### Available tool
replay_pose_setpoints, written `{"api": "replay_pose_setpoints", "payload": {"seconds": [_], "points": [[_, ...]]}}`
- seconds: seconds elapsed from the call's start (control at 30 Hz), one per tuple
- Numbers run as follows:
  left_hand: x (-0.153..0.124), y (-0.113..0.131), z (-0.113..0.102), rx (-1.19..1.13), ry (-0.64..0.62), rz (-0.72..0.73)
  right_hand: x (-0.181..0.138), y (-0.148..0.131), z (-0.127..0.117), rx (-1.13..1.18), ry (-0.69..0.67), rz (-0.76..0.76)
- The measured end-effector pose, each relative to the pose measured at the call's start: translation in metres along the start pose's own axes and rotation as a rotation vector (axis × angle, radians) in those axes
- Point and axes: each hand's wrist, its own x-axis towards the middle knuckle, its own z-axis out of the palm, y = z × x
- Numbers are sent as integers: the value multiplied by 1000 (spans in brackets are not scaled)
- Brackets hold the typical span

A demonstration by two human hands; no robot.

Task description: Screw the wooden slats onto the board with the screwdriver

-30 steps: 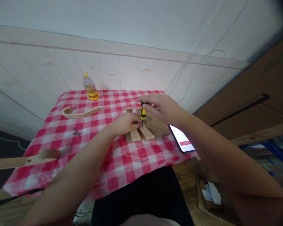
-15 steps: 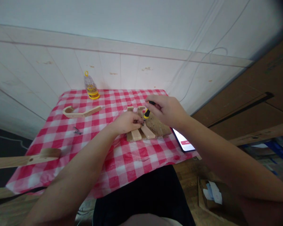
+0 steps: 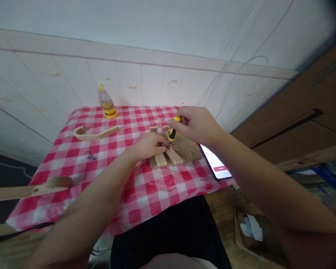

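A yellow-and-black screwdriver [image 3: 172, 134] stands nearly upright in my right hand [image 3: 197, 124], whose fingers are closed at its yellow top end. Its tip meets a wooden hook [image 3: 174, 155] that lies on a brown, speckled board [image 3: 189, 147]. My left hand [image 3: 149, 145] lies across a second wooden hook [image 3: 160, 160] beside it. The left fingertips are pinched together at the screwdriver's tip; what is between them is too small to make out, and dark metal shows there.
A curved wooden hook [image 3: 96, 133] and several screws [image 3: 91, 155] lie on the left of the checked tablecloth [image 3: 145, 192]. A clear, yellow-based bit case [image 3: 108, 102] stands behind. Another wooden piece [image 3: 49, 186] overhangs the left edge. A lit phone [image 3: 217, 164] lies right.
My right hand has shifted slightly up, and its grip on the screwdriver has changed, so the yellow top now shows. My left hand stays in place.
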Motion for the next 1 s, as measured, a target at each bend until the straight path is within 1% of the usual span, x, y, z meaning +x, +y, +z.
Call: {"api": "replay_pose_setpoints", "payload": {"seconds": [0.13,0.23,0.3,0.37,0.5,0.57,0.73,0.83,0.93,1.0], "points": [[0,2,-2,-28,-11,10,-3,2,2,171,0,-52],[0,4,-3,-4,-6,-9,-8,7,-1,284,-96,-60],[0,4,-2,17,4,-12,-10,9,-5,319,-148,-66],[0,3,-1,9,5,-4,-9,10,-8,275,-155,-43],[0,2,0,-41,-1,0,-3,5,-5,10,-64,96],[0,2,0,-40,3,-7,-1,1,-3,-41,-49,72],[0,5,-3,20,-3,-9,-1,1,-4,84,-79,-57],[0,4,-3,39,-7,-8,-3,6,-10,141,-152,-90],[1,3,-2,26,-11,-8,-3,9,-14,139,-212,-102],[0,3,-1,11,-12,-9,-2,7,-14,80,-196,-89]]}}
